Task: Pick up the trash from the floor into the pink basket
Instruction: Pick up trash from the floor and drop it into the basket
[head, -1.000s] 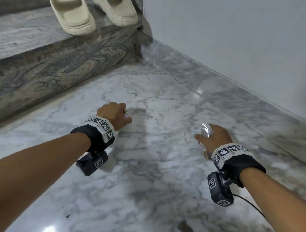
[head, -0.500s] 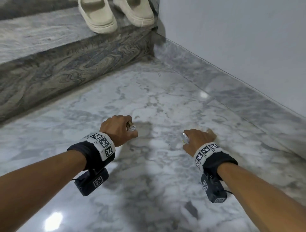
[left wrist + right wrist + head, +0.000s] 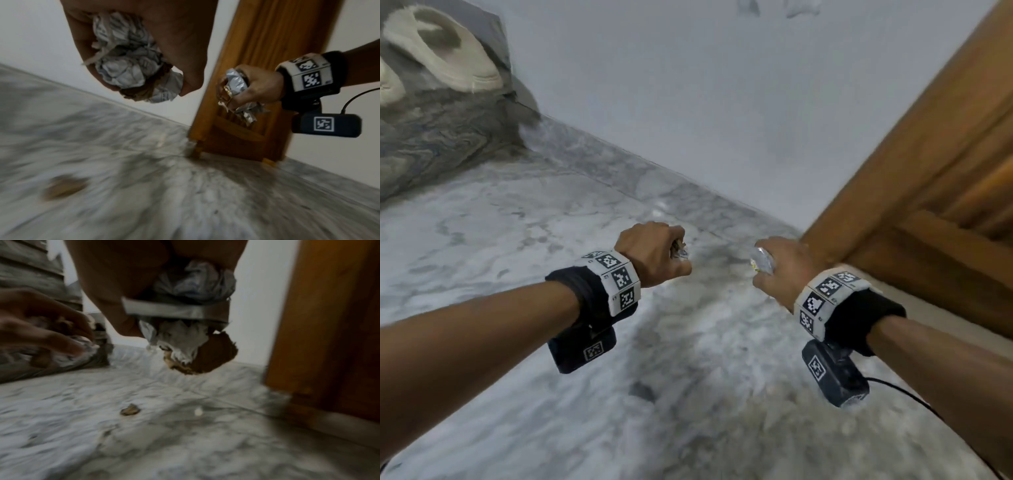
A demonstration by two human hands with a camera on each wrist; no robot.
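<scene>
My left hand point(image 3: 654, 255) is a fist gripping a ball of crumpled white paper point(image 3: 680, 252) with brown bits; the left wrist view shows the paper wad point(image 3: 131, 65) packed in the palm. My right hand point(image 3: 784, 269) grips a crushed silver foil wrapper point(image 3: 762, 262), seen as the wrapper point(image 3: 236, 81) from the left wrist. The right wrist view shows that bundle point(image 3: 185, 331) with white paper and a brown torn piece hanging below. Both hands hover above the marble floor point(image 3: 517, 240), side by side. A small brown scrap point(image 3: 130, 409) lies on the floor. The pink basket is out of view.
A wooden door point(image 3: 928, 171) stands close on the right, its bottom corner just beyond my right hand. A white wall point(image 3: 688, 102) runs behind. At far left a dark marble step point(image 3: 431, 144) carries cream slippers point(image 3: 445, 51). A white crumb point(image 3: 198, 411) lies near the scrap.
The view has swung right and the wooden door has come into sight. Both hands rose from the floor and moved right, still gripping their trash.
</scene>
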